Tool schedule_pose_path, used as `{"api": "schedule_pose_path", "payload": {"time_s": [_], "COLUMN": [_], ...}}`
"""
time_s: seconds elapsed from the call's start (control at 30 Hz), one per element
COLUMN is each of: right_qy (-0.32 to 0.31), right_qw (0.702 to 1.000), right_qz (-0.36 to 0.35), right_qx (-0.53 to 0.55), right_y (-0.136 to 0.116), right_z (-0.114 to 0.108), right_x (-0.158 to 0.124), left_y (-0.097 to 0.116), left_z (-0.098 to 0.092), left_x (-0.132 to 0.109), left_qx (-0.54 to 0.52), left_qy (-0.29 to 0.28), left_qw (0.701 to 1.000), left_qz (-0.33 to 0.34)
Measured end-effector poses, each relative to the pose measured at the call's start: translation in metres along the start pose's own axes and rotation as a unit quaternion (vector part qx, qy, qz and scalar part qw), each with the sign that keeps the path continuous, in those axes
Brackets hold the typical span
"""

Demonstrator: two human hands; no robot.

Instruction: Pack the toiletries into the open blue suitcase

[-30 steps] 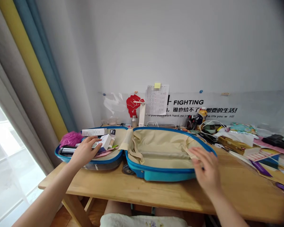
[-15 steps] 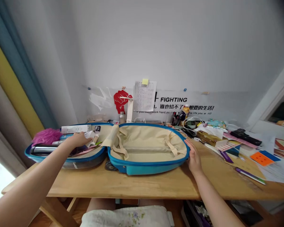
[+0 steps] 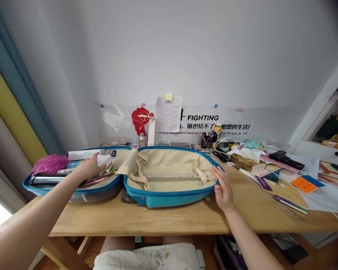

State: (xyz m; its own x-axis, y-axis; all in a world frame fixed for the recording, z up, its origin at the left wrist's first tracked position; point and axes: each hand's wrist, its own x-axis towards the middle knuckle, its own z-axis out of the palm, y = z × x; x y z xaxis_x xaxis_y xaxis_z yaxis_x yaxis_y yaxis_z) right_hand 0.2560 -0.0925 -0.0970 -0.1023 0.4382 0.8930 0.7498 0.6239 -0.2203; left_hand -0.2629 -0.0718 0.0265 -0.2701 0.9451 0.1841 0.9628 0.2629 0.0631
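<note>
While the left half of the suitcase (image 3: 169,201) already holds a pink mesh puff (image 3: 50,164), a dark cylinder (image 3: 46,180) and a white box (image 3: 103,161), the right half shows beige lining and straps (image 3: 201,173). The case lies open on the desk (image 3: 163,221) – unshut. The left hand (image 3: 87,168) reaches among the loaded things beside the white box – whether it grips any, I cannot tell. The right hand (image 3: 223,189), fingers loosely spread, grasps nothing at the rim.

Wooden table (image 3: 169,221), open blue suitcase (image 3: 163,168), papers (image 3: 331,198)
</note>
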Motion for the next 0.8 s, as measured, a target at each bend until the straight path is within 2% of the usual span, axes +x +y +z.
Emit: {"api": "schedule_pose_path", "payload": {"time_s": [0.1, 0.2, 0.27, 0.37, 0.43, 0.57, 0.67, 0.8], "right_qy": [0.001, 0.004, 0.005, 0.001, -0.002, 0.0, 0.008, 0.009], "right_qw": [1.0, 0.999, 0.999, 1.0, 1.0, 1.0, 1.0, 1.0], "right_qz": [-0.022, -0.023, -0.018, -0.009, -0.005, -0.001, 0.011, 0.024], "right_qx": [0.016, 0.025, 0.027, 0.025, 0.022, 0.017, 0.01, 0.008], "right_y": [-0.004, -0.004, -0.004, -0.004, -0.005, -0.01, -0.015, -0.016], "right_z": [-0.001, -0.001, -0.001, -0.002, -0.003, -0.004, -0.005, -0.005], "right_x": [0.001, 0.002, 0.002, 0.003, 0.003, -0.001, -0.004, -0.007], "left_y": [0.01, 0.038, 0.069, 0.13, 0.172, 0.242, 0.275, 0.3], "left_z": [-0.012, -0.025, -0.032, -0.036, -0.032, -0.015, 0.0, 0.016], "left_x": [-0.003, -0.006, -0.013, -0.032, -0.046, -0.066, -0.071, -0.07], "left_qx": [-0.024, -0.074, -0.146, -0.216, -0.19, -0.143, -0.1, -0.051], "left_qy": [0.03, 0.058, 0.055, -0.011, -0.075, -0.141, -0.176, -0.212], "left_qw": [0.999, 0.993, 0.979, 0.943, 0.927, 0.904, 0.891, 0.872], "left_qz": [0.018, 0.07, 0.133, 0.251, 0.315, 0.377, 0.406, 0.439]}}
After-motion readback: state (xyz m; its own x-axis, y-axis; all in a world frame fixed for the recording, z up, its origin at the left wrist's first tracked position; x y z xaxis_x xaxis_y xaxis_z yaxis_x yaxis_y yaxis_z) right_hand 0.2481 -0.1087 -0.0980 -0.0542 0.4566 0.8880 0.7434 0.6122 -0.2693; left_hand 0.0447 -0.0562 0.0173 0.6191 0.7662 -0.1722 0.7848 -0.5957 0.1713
